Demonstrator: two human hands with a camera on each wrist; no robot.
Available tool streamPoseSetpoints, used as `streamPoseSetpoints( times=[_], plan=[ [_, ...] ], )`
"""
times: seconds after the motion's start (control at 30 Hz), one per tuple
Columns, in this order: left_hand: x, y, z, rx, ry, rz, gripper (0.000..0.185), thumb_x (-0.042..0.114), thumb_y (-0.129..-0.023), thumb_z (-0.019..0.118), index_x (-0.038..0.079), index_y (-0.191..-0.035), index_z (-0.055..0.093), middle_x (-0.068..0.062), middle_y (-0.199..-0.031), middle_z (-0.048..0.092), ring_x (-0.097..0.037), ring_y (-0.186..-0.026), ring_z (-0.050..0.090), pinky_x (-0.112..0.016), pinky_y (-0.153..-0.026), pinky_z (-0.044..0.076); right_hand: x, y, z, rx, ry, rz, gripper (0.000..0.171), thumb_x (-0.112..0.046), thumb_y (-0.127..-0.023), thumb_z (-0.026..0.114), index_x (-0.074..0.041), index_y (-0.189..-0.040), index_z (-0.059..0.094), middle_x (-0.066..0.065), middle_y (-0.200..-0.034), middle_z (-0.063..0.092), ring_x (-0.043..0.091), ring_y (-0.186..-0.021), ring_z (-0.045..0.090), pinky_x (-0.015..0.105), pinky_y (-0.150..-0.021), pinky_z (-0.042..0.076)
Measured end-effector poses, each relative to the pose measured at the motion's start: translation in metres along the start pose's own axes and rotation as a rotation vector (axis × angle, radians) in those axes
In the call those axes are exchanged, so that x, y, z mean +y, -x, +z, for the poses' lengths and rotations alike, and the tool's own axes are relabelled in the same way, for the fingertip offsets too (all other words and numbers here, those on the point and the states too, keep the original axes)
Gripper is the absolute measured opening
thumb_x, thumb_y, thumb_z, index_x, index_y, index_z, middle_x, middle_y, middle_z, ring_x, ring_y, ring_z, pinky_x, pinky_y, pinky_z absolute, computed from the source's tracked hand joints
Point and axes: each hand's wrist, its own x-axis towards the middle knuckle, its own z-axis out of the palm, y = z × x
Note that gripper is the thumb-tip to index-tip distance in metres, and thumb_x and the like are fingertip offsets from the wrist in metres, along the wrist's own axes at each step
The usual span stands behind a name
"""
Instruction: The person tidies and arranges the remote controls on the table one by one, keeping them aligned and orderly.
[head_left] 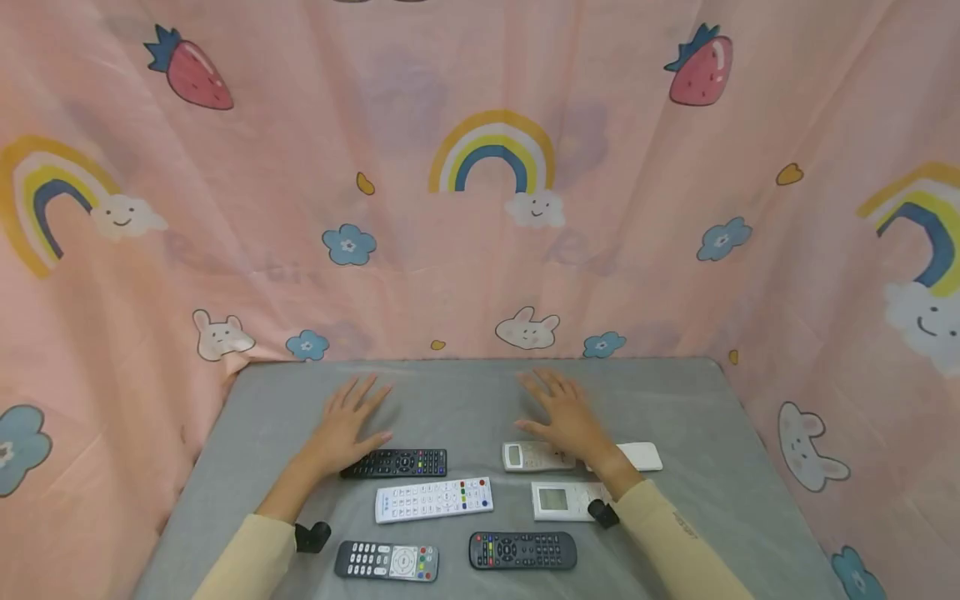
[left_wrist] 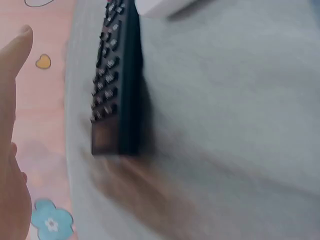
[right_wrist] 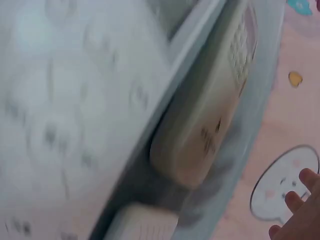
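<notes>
The left hand [head_left: 347, 431] and right hand [head_left: 566, 421], both empty, spread their fingers near remotes [head_left: 434, 500] at lower centre, apparently spaced for easy viewing.

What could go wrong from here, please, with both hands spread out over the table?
The left hand overlaps one end of the back black remote in the head view, so lowering it might press keys. The black wrist device by the right sleeve overlaps the white remote with a screen there, so a dropped wrist could knock it. The right hand is close to the beige remote and might nudge it.
</notes>
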Motion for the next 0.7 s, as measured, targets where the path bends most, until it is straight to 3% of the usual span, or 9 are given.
streamPoseSetpoints(
  times=[0.2, 0.4, 0.7],
  plan=[
    [-0.007, 0.026, -0.001, 0.043, 0.044, -0.032, 0.077, 0.047, -0.087, 0.070, 0.022, -0.153, 0.038, -0.014, -0.159, 0.035, -0.048, -0.143, 0.029, -0.074, -0.108, 0.026, -0.031, 0.003, 0.012, 0.027, -0.131, -0.064, 0.081, -0.052, -0.084, 0.070, -0.025, -0.153, 0.037, 0.013, -0.156, 0.040, 0.043, -0.141, 0.040, 0.067, -0.113, 0.029],
    [-0.014, 0.048, 0.000, 0.054, 0.092, -0.127, 0.075, 0.047, -0.085, 0.073, 0.023, -0.150, 0.043, -0.015, -0.147, 0.046, -0.045, -0.133, 0.038, -0.068, -0.106, 0.028, -0.056, 0.000, 0.025, -0.011, -0.249, -0.015, 0.077, -0.046, -0.083, 0.074, -0.025, -0.150, 0.043, 0.009, -0.148, 0.050, 0.035, -0.138, 0.044, 0.062, -0.114, 0.032],
    [-0.025, 0.075, 0.004, 0.067, 0.077, -0.205, 0.077, 0.047, -0.079, 0.078, 0.025, -0.146, 0.048, -0.016, -0.132, 0.053, -0.044, -0.120, 0.045, -0.066, -0.097, 0.035, -0.083, -0.004, 0.041, -0.032, -0.312, -0.025, 0.064, -0.036, -0.082, 0.078, -0.022, -0.140, 0.056, 0.009, -0.133, 0.061, 0.031, -0.124, 0.055, 0.053, -0.106, 0.045]
  ],
)
